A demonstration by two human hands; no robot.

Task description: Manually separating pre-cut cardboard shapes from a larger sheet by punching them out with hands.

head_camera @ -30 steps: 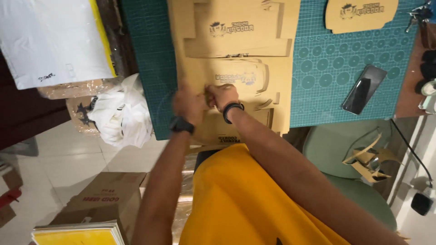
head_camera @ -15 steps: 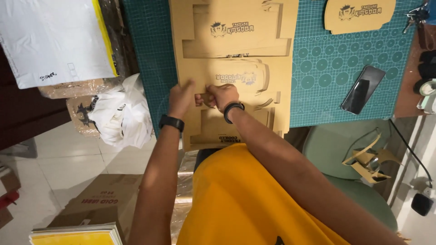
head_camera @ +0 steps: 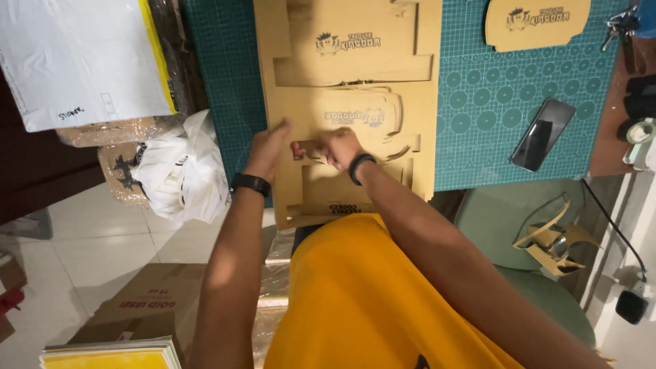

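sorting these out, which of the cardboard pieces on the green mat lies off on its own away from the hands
The small rounded cardboard piece at the mat's far right corner; the other cut sheets are stacked under both hands.

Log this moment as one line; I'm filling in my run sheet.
left hand: flat on cardboard sheet | right hand: pinching cut piece | cutting mat: under sheet | phone: on mat

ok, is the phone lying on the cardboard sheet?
No, the phone lies on the bare green cutting mat, to the right of the cardboard sheet and apart from it.

Both arms outstretched, left hand (head_camera: 268,145) flat, right hand (head_camera: 339,147) curled.
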